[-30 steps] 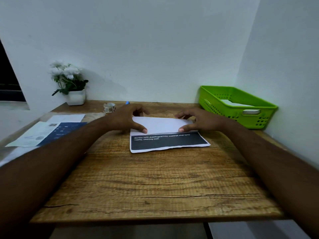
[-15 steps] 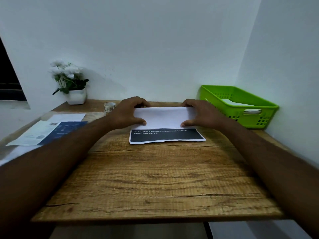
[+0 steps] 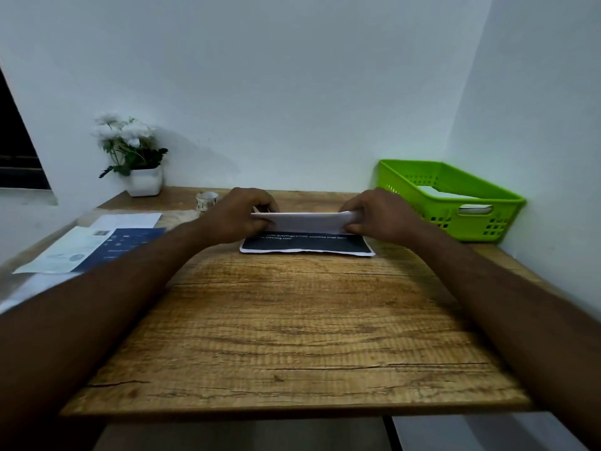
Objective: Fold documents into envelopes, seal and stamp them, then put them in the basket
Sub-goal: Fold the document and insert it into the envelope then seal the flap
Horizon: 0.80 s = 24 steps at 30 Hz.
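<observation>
**Document (image 3: pixel 302 222) comes up off the fold, both hands curled on its ends**

Head view: a second ago the white flap lay flat and wide, thumbs pinning its near edge. Now it has lifted and narrowed, its lower edge cutting across the first line of white print on the black strip beneath. The left hand (image 3: pixel 242 213) grips the left end, fingers curled round it; the right hand (image 3: pixel 379 213) grips the right end the same way, thumb under, fingers over. Both hands have drawn back toward the wall since then. The black strip lies flat on the tabletop (image 3: pixel 292 320), far-centre, between the two forearms.

Wood grain runs across the tabletop, with thin dark cracks near the front edge. Loose papers (image 3: pixel 97 249), one white and one dark blue, sit at the left edge. At the back left stands a white pot of white flowers (image 3: pixel 144 180), a small patterned roll (image 3: pixel 206 200) just beside the left hand. The green basket (image 3: pixel 487 203) stands in the right corner, something white inside. Pale walls meet behind it.
</observation>
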Available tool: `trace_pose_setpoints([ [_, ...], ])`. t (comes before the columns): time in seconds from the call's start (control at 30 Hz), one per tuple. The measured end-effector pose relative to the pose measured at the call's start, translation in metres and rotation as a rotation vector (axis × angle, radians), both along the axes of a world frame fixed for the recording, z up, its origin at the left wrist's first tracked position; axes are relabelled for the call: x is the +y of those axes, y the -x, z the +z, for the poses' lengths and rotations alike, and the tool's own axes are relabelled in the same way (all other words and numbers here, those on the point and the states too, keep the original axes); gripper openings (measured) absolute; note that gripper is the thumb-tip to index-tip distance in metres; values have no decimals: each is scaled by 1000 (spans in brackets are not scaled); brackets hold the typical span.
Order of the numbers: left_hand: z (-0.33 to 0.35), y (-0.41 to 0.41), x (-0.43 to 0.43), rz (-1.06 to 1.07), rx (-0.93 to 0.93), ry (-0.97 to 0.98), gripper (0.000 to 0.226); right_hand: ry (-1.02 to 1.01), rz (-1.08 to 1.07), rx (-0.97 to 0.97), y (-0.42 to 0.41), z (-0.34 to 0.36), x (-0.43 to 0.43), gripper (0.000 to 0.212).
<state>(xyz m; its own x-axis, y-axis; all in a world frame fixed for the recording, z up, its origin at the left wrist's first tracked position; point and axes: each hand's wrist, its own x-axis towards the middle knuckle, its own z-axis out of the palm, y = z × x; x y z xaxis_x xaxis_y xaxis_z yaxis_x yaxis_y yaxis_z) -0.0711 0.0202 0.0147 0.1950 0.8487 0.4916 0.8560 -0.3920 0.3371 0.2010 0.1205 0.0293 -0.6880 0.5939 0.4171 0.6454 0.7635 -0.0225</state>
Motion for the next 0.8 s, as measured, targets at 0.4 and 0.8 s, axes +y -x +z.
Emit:
trace_pose_setpoints([
  [0.4, 5, -2, -9, -132, -3, 189, 38, 110, 53, -152, 0, 14, -20, 51],
  [0.8, 1, -1, -3, -67, 64, 247, 31, 412, 319, -201, 28, -17, -31, 65],
])
